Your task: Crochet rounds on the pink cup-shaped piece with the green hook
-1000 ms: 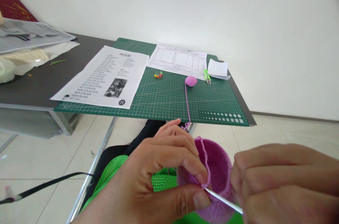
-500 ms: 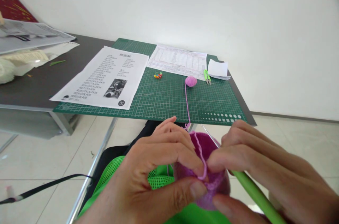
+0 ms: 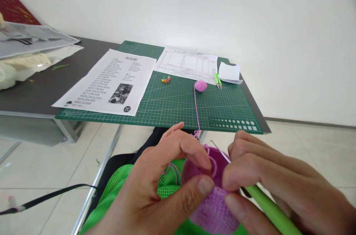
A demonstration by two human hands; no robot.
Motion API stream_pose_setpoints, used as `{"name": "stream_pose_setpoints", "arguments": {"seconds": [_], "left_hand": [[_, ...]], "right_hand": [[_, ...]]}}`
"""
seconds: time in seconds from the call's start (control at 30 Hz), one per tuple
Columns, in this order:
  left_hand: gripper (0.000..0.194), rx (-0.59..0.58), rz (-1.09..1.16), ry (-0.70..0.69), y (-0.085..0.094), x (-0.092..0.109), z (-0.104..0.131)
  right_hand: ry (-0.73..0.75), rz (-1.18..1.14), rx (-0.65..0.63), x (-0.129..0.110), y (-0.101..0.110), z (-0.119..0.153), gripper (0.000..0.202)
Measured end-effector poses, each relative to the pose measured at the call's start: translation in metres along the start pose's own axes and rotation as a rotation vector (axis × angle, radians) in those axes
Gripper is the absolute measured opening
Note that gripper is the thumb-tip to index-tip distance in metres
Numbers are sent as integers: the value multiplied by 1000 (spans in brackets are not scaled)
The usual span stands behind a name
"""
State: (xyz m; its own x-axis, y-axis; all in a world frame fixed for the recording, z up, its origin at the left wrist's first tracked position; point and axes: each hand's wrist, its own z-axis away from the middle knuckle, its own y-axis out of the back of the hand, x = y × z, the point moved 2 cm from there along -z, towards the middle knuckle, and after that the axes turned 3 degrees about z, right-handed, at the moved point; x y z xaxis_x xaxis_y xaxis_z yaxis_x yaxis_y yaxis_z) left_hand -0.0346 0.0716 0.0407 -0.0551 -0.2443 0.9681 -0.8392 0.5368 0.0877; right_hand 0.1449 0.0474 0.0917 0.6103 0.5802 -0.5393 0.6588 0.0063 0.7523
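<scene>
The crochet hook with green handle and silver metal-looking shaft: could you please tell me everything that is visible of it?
The crochet hook has a thick, smooth-looking bright green handle and a thin, shiny silver shaft, seemingly metal, ending in a tiny tip. The right hand grips it, hiding its middle. It slants: the handle runs out at the picture's bottom edge, while the tip shows just beyond the hollow pink crocheted yarn piece.

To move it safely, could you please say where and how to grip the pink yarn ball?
Probably around its far and near sides, from above: the yarn ball is round, its strand leaves at the left, and the snips lie close right.
</scene>
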Motion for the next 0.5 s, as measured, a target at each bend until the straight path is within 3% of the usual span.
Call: {"name": "stream_pose_setpoints", "arguments": {"seconds": [0.1,0.17,0.23,0.37,0.5], "left_hand": [[31,115,-27,-105,-1,3,0],[29,91,-137,-168,-3,7,-3],[26,49,-237,-178,-3,11,-7],[17,71,-285,-198,-1,16,-8],[19,63,-301,-129,-4,14,-9]], "right_hand": [[16,-15,-34,2,-1,0,18],[19,-15,-23,5,-2,1,18],[26,-20,9,7,-3,3,18],[-33,3,54,6,-6,4,19],[-55,62,108,0,-5,4,20]]}}
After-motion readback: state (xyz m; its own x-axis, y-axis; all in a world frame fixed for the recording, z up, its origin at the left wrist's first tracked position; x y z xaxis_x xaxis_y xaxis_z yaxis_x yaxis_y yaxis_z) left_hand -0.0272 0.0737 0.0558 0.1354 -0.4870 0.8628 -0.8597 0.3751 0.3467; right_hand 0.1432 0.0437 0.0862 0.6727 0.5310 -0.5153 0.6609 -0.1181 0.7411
